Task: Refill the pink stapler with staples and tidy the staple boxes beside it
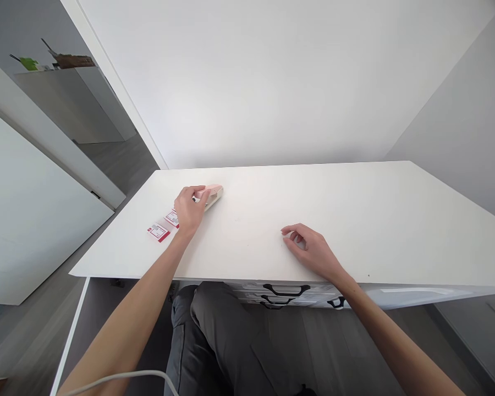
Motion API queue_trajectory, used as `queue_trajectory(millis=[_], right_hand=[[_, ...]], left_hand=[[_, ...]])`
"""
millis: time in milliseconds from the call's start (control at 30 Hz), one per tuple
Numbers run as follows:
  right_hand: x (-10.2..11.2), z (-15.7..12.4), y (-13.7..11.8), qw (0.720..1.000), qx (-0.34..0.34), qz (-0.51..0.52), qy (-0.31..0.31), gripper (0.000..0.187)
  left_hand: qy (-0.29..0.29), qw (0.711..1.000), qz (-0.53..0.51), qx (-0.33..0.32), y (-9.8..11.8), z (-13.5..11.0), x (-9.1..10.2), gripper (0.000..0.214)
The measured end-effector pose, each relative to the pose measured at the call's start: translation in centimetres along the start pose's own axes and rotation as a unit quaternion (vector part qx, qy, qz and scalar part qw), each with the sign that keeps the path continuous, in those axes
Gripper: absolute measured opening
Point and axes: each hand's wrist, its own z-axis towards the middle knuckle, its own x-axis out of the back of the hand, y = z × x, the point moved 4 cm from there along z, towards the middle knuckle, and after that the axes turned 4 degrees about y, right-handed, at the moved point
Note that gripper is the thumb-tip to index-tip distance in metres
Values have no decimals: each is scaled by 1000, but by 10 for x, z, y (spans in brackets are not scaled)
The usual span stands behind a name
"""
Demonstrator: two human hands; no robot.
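My left hand (188,210) reaches across the white table (355,220) and closes its fingers on a small pale pink object (213,194) lying at the back left. Two small white cards with red markings (164,225) lie flat just beside and partly under that hand. My right hand (309,248) rests near the table's front edge with its fingers loosely curled and apart, holding nothing. The pink object's exact shape is partly hidden by my fingers.
Drawers with black handles (286,291) sit under the table's front edge, above my knees. A white wall rises behind the table. A doorway at the left leads to a cabinet (74,99) with items on top. A white cable (119,377) crosses the bottom left.
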Motion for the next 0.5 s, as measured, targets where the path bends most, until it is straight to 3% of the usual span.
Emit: queue_trajectory(millis=[500], right_hand=[[2, 1, -5, 1000, 0, -9, -5, 22]], left_hand=[[27, 999, 34, 11, -16, 0, -9, 19]])
